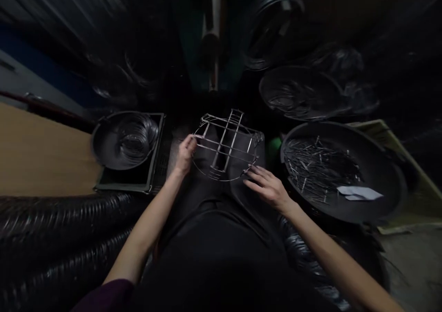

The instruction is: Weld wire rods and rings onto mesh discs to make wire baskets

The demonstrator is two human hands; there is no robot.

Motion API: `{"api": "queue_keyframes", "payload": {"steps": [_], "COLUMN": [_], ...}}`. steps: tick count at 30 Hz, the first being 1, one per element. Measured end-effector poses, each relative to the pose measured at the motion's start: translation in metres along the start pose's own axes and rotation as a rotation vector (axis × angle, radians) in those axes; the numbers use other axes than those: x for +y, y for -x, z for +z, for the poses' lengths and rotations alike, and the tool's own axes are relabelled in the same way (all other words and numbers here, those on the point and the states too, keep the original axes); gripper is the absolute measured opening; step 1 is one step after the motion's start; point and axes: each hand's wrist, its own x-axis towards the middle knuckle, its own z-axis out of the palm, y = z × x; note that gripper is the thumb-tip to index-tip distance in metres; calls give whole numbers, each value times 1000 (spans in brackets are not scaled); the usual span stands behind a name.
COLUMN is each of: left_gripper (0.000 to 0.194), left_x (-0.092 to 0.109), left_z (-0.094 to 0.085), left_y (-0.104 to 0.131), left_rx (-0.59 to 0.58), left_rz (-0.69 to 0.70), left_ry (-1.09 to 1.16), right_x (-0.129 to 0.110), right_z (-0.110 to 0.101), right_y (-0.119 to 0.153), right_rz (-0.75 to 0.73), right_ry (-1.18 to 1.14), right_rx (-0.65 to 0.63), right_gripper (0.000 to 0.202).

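No readable text, label, brand, number or sign shows anywhere.

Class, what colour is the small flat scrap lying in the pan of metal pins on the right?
White scrap, best seen in the head view.

Dark floor point(410, 261) carrying a tray point(152, 173) with a wire-coil pan point(103, 148) on it at left, a pan of short metal rods point(380, 201) on flattened cardboard point(414, 183) at right, and a third pan point(300, 93) behind; wooden board point(37, 155) at far left.
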Motion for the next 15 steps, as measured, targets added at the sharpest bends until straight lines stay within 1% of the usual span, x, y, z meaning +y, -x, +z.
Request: {"api": "queue_keyframes", "payload": {"steps": [1,2,4,5,6,7,8,10,11,12,14,15], "left_gripper": [49,49,56,59,61,62,62,59,58,59,61,61], "left_x": [-17,-31,-51,-55,-56,-55,-53,-49,-47,-46,-44,-42], "left_z": [-4,-6,-6,-6,-6,-7,-8,-8,-7,-5,-1,1], "left_y": [11,21,37,43,46,47,47,41,37,32,20,12], "left_rx": [18,3,-25,-16,17,77,152,311,356,355,253,191], "left_rz": [11,-3,-10,7,26,39,45,39,40,46,59,56], "left_ry": [-83,-134,-213,-255,-284,-302,-309,-263,-219,-177,-102,-61], "right_x": [2,4,10,15,20,27,35,50,56,59,56,48], "right_z": [11,17,22,24,26,30,36,51,60,68,80,83], "right_y": [11,20,23,19,12,3,-8,-26,-34,-40,-46,-47], "right_rz": [119,262,586,734,848,920,959,979,986,996,1003,995], "right_ry": [-64,-122,-191,-204,-213,-230,-260,-345,-392,-435,-460,-433], "right_rx": [-23,-6,102,163,209,229,227,193,175,159,132,118], "right_gripper": [27,26,23,25,30,36,43,54,57,59,61,62]}}
